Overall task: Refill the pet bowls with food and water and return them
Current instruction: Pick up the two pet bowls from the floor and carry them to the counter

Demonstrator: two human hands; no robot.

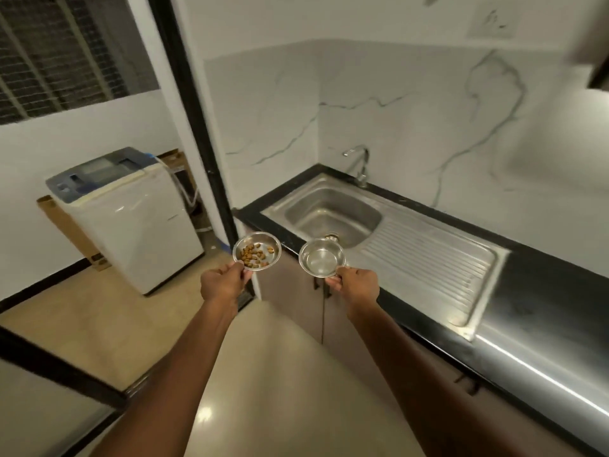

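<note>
Both of my arms reach forward, each holding a small steel bowl in the air. My left hand (pixel 223 283) pinches the near rim of a bowl (pixel 272 245) with brown kibble (pixel 254 253) lying in it. My right hand (pixel 356 281) pinches the near rim of a second steel bowl (pixel 321 258), which looks to hold clear water. Both bowls hover level, just in front of the counter's left corner and near the sink (pixel 333 211). A chrome tap (pixel 360 163) stands behind the sink basin.
A black counter (pixel 540 311) with a steel drainboard (pixel 425 258) runs along the right, cabinets beneath it. A white washing machine (pixel 131 219) stands at the left beyond a dark door frame (pixel 197 127). Cardboard leans behind it. The floor is glossy beige tile (pixel 257 374).
</note>
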